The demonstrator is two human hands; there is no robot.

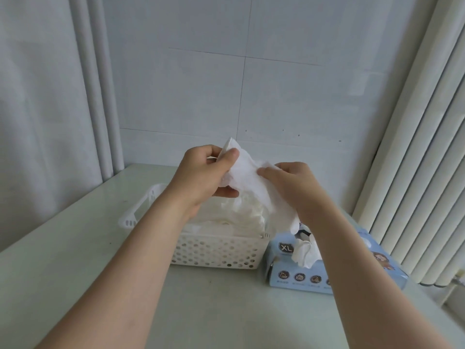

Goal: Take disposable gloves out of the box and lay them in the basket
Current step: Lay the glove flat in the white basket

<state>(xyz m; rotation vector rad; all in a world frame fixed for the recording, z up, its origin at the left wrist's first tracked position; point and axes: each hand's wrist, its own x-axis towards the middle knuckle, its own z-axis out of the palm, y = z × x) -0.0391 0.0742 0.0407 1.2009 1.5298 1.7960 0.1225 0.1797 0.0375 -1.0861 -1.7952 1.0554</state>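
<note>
- Bare left forearm (130, 258) and bare right forearm (352, 260) reach forward from the bottom edge, angling in toward each other.
- Left hand (201, 175): raised, back toward the camera, thumb and curled fingers pinching the upper left edge of a thin white crumpled plastic glove (247, 183).
- Right hand (295, 187): slightly lower, back up, thumb and fingertips pinching the same glove's right side.
- The 2 hands are near each other, not touching.

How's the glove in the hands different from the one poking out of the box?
The held glove is lifted above the basket; the box glove sits in the box's opening. The left hand and right hand pinch the held glove; neither holds the box glove. Both are white.
</note>
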